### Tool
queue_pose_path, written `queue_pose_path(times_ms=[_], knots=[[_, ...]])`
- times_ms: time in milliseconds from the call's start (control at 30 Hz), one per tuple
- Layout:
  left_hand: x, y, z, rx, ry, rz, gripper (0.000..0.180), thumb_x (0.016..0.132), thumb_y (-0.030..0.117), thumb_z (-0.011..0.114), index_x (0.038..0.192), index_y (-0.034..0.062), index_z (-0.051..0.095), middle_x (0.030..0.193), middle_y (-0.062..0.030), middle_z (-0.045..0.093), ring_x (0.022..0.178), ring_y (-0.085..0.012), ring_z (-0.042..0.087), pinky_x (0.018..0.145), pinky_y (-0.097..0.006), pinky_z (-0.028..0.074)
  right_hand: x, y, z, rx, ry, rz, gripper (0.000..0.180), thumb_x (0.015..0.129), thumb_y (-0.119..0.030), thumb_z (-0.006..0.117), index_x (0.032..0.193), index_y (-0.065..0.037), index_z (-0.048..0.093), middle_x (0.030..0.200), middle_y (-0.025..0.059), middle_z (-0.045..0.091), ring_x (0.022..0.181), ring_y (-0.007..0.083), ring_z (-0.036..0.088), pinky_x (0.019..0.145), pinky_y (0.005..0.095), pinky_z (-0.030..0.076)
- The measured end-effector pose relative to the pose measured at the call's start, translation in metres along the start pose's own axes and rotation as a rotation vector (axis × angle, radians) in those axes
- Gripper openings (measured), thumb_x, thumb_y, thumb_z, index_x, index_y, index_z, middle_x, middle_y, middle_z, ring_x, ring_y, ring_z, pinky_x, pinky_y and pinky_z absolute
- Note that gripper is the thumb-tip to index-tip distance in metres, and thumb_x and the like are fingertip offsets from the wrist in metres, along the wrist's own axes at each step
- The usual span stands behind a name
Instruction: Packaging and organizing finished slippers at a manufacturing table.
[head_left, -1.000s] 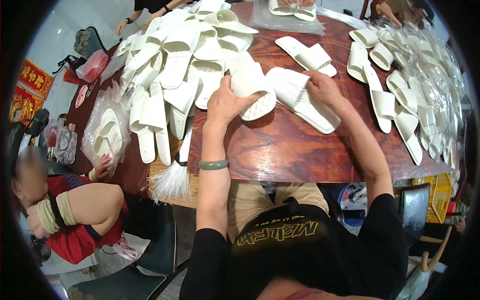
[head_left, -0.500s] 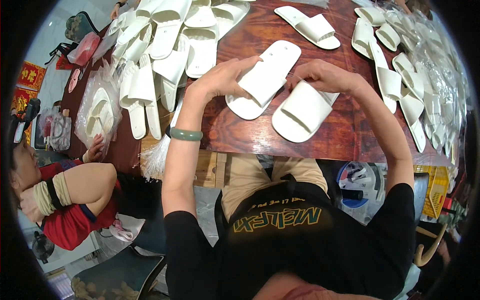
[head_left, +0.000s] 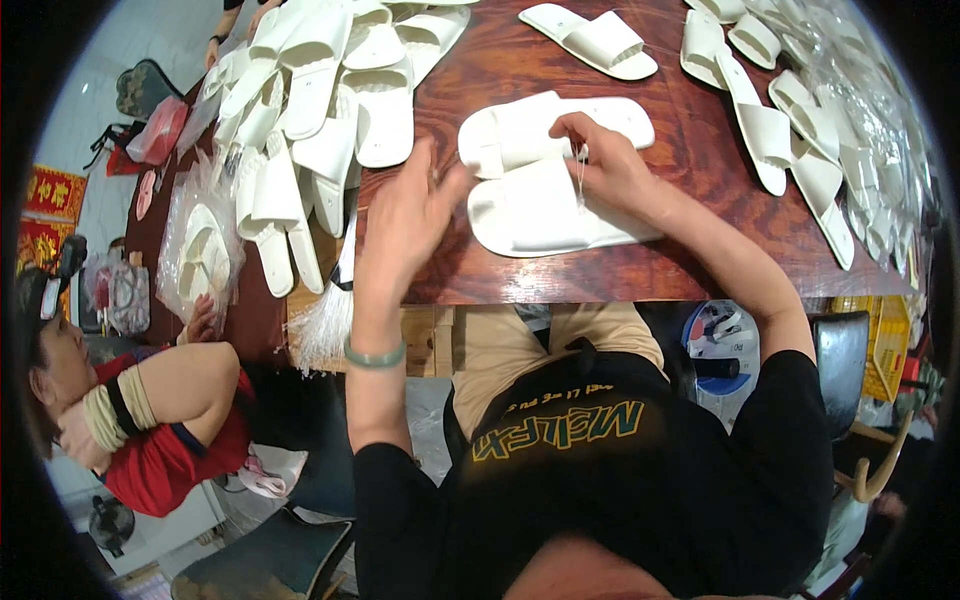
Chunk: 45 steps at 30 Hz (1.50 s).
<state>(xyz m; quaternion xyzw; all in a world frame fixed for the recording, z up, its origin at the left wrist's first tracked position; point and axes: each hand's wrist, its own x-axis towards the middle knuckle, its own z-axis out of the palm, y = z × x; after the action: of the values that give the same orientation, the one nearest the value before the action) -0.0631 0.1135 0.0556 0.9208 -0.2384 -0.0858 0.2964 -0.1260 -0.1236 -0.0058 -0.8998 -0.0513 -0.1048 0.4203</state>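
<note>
Two white slippers lie side by side on the brown wooden table (head_left: 560,280) in front of me, the upper slipper (head_left: 520,130) overlapping the lower slipper (head_left: 540,215). My right hand (head_left: 610,170) rests on the pair and pinches a thin white thread (head_left: 581,180) that hangs over the lower one. My left hand (head_left: 410,215) hovers just left of the slippers' ends, fingers apart and holding nothing. A green bangle (head_left: 373,355) sits on that wrist.
A heap of white slippers (head_left: 330,90) fills the back left, a single slipper (head_left: 600,40) lies behind, and a row of slippers (head_left: 790,140) runs along the right. A tuft of white threads (head_left: 325,320) hangs at the table's edge. A person in red (head_left: 170,420) sits at the left.
The two slippers have come together, side by side and nearer to me. My left hand has let go of the slipper and drawn back to the left; my right hand now pinches the thread.
</note>
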Motion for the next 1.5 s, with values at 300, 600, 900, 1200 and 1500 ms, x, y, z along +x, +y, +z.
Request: queue_pose_path(times_ms=[300, 600, 900, 1200, 1500], knots=[[-0.072, 0.021, 0.065, 0.125, -0.024, 0.036, 0.094, 0.072, 0.044, 0.071, 0.135, -0.0047, 0.021, 0.096, -0.0266, 0.06, 0.083, -0.0393, 0.062, 0.068, -0.044, 0.049, -0.013, -0.001, -0.053, -0.309, 0.028, -0.292, 0.042, 0.078, -0.008, 0.057, 0.12, -0.013, 0.053, 0.12, 0.0182, 0.053, 0.108, 0.0322, 0.053, 0.088, 0.0383, 0.044], [0.035, -0.027, 0.058, 0.109, 0.034, 0.382, 0.061, 0.079, 0.023, 0.062, 0.132, 0.0048, 0.039, 0.103, -0.0211, 0.059, 0.094, -0.0365, 0.057, 0.079, -0.04, 0.045, -0.031, 0.022, -0.029, -0.569, 0.042, -0.187, 0.059, 0.083, -0.011, 0.053, 0.136, -0.006, 0.027, 0.134, 0.0234, 0.031, 0.104, 0.0451, 0.042, 0.092, 0.0479, 0.038], [-0.045, 0.02, 0.005, -0.806, -0.238, 0.049, 0.037, 0.095, 0.022, 0.042, 0.123, -0.002, 0.045, 0.074, 0.0, 0.048, 0.068, -0.0056, 0.047, 0.06, -0.02, 0.038, -0.092, -0.029, -0.056, -0.088, 0.038, -0.134, 0.056, 0.078, -0.007, 0.063, 0.129, -0.003, 0.041, 0.125, 0.0166, 0.048, 0.115, 0.0306, 0.047, 0.096, 0.0373, 0.04], [-0.08, 0.044, 0.048, -1.246, -0.33, 0.059, 0.04, 0.099, 0.028, 0.036, 0.121, -0.0025, 0.048, 0.077, -0.0006, 0.048, 0.069, -0.0073, 0.044, 0.063, -0.02, 0.037, -0.133, -0.078, 0.019, 1.176, -0.422, 0.313, 0.033, 0.092, -0.007, 0.05, 0.123, 0.002, 0.043, 0.09, 0.006, 0.057, 0.074, 0.0106, 0.056, 0.07, 0.0225, 0.047], [-0.018, -0.009, 0.041, -0.63, -0.104, 0.264, 0.04, 0.095, 0.031, 0.044, 0.115, -0.002, 0.056, 0.09, -0.0023, 0.06, 0.077, -0.007, 0.05, 0.07, -0.023, 0.042, -0.133, -0.059, 0.005, 1.262, -0.325, 0.762, 0.027, 0.097, -0.023, 0.042, 0.104, 0.001, 0.054, 0.074, 0.0081, 0.061, 0.056, 0.012, 0.056, 0.051, 0.022, 0.045]])
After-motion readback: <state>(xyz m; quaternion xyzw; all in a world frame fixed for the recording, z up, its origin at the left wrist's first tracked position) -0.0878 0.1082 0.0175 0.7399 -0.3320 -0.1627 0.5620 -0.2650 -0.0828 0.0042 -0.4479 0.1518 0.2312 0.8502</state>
